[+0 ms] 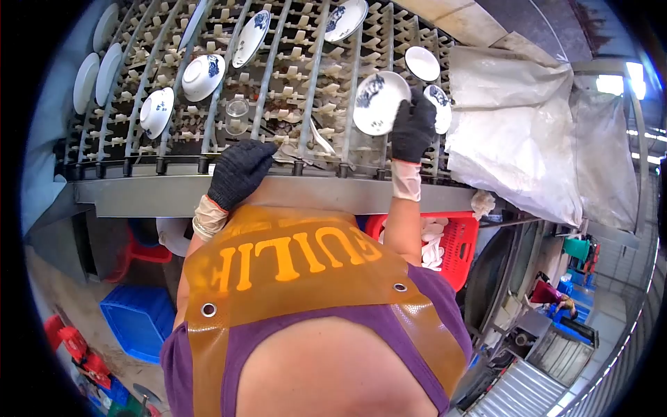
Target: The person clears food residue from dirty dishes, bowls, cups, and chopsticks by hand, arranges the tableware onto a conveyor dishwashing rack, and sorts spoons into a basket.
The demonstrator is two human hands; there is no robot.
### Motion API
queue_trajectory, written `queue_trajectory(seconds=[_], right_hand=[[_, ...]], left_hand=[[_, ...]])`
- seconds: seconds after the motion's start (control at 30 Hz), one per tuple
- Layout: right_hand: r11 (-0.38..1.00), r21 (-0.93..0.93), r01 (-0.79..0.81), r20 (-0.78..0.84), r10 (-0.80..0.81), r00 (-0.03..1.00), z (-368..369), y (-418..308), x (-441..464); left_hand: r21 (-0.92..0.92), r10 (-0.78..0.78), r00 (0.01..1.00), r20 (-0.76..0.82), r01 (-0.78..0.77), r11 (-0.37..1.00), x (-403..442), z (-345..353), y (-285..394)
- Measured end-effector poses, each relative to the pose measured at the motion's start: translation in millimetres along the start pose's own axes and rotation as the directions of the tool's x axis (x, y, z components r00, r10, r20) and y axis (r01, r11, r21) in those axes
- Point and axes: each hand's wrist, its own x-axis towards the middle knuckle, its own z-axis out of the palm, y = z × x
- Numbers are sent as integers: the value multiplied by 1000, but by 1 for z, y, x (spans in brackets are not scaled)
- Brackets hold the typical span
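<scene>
My right hand [414, 132], in a dark knit glove over a pale cuff, grips the near right edge of a white plate [379, 104] with a blue pattern, above the conveyor. Close beside that hand stands another patterned dish [438, 109], partly hidden behind the fingers. My left hand [242, 172], gloved the same way, lies on the conveyor's metal front edge [306, 197] with nothing visible in it. A clear glass [237, 115] sits among the pegs just beyond it, and a white spoon [321, 137] lies to its right.
Pegged conveyor rows hold several dishes, including a bowl [203, 78] and a plate [251, 39]. White plastic sheeting [511, 125] hangs at the right. Below the edge are a red basket [458, 243] with white pieces and a blue crate [139, 321]. Another person [552, 295] is far right.
</scene>
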Motion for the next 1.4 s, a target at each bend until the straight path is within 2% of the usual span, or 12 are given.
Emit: queue_trajectory(seconds=[0.1,0.2,0.33,0.6,0.73,0.8,0.9,1.07,1.13,1.2,1.27,1.4], right_hand=[[990,67,121,296,-135,946,1,-34,-16],[970,-57,237,716,-126,687,14,-60,-46],[956,-140,258,706,-87,702,37,-56,-76],[923,366,116,684,-351,640,-42,11,-33],[958,278,-73,930,-250,271,-163,62,1],[964,200,-174,915,-120,384,-178,96,-6],[761,6,-649,754,423,503,-139,152,-18],[735,-108,-670,301,666,683,-13,278,-38],[658,-271,-702,375,744,553,14,319,-36],[490,247,-836,441,711,548,27,351,-49],[32,590,-807,564,698,441,-3,305,-30],[473,364,-802,487,638,597,-59,214,10]], left_hand=[[41,-6,1000,4,5,999,2,3,4],[53,10,1000,10,-10,999,2,10,3],[36,20,1000,1,-20,999,4,19,4],[29,-4,999,-35,5,1000,4,26,12],[66,11,1000,-8,-10,998,3,32,11],[40,-2,1000,22,1,999,7,37,13],[29,-6,998,61,4,1000,12,44,17],[-32,11,998,59,-9,999,14,44,25],[10,31,999,18,-31,999,13,47,24],[3,-34,997,69,33,999,11,50,24],[0,-44,999,29,44,999,11,53,25],[116,-27,999,16,25,993,15,61,32]])
